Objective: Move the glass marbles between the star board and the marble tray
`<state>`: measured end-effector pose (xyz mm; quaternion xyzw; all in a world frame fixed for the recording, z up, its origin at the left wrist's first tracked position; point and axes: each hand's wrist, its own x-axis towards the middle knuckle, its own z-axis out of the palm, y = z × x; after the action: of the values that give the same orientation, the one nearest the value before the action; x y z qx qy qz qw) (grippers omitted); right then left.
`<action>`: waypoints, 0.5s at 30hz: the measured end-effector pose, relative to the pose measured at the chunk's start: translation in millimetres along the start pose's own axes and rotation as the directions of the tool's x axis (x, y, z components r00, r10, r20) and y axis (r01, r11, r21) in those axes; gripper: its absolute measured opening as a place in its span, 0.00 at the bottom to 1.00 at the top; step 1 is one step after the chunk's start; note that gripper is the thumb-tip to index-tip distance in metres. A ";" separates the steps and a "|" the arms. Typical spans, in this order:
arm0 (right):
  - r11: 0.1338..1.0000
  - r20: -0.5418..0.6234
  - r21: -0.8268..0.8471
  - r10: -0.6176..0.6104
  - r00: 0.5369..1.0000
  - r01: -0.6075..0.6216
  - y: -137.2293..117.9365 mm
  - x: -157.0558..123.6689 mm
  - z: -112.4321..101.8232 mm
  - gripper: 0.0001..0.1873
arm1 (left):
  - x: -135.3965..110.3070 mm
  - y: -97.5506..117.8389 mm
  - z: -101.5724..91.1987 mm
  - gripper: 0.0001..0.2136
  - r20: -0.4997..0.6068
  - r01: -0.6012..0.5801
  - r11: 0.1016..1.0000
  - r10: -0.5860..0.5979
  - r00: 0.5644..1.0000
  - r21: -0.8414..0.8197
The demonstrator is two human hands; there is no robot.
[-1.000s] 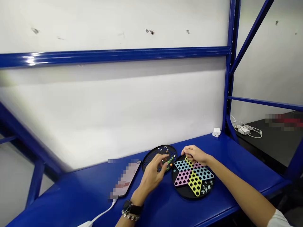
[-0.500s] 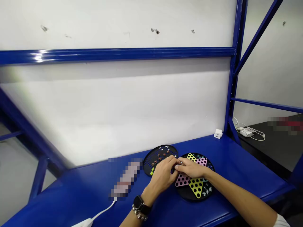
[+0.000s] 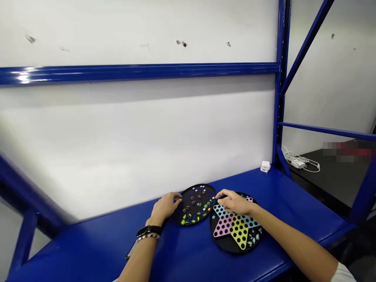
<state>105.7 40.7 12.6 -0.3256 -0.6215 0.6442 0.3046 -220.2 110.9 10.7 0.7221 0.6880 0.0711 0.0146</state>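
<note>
A round black tray (image 3: 192,224) holds scattered marbles: green-yellow, brown, white and blue ones. By its left rim is my left hand (image 3: 166,204), fingers bent with thumb and index slightly apart; I cannot tell whether they touch the rim. To the right lies a round black Chinese checkers board (image 3: 225,220) with a star of pink, yellow and light blue points. Over its far left part hovers my right hand (image 3: 233,203), thumb and index apart, with nothing visible between them. It covers part of the star. Clear or white marbles (image 3: 254,236) lie in the board's right side.
Both round pieces rest on a blue tabletop (image 3: 102,250) against a white wall. A white charger plug (image 3: 265,166) stands at the back right. Blue posts (image 3: 279,78) frame the bench. A phone-like flat object (image 3: 131,250) is mostly behind my left forearm.
My hands, close together between the tray and the board before, have separated. My left hand moved left to the tray's far left side, uncovering marbles. The view has shifted slightly.
</note>
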 end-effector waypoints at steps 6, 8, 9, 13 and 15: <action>1.000 -0.037 -0.025 0.002 0.999 -0.003 -2.9 -1.2 -1.5 0.19 | 0.0 3.0 16.0 0.17 0.009 -0.003 0.999 0.003 1.000 0.047; 0.999 -0.043 -0.036 0.001 0.999 -0.003 -2.1 -1.4 -1.4 0.19 | 0.1 4.1 18.2 0.18 -0.022 -0.006 0.997 0.008 1.000 0.077; 0.999 -0.039 -0.040 -0.001 0.999 -0.001 -1.1 -1.3 -1.6 0.19 | 0.1 4.5 19.1 0.19 -0.037 -0.001 0.996 0.004 0.999 0.090; 0.999 -0.028 -0.051 -0.007 1.000 0.005 2.0 -0.3 -3.2 0.20 | -0.9 4.5 20.5 0.20 -0.055 0.019 0.996 -0.014 0.998 0.090; 0.999 -0.037 -0.053 -0.012 0.999 0.010 1.1 -0.4 -3.4 0.20 | -1.5 3.8 19.1 0.19 -0.052 0.007 0.997 -0.002 0.999 0.080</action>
<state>108.6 42.4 11.5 -0.3422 -0.6342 0.6196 0.3110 -214.1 110.7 -7.9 0.7185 0.6921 0.0620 -0.0322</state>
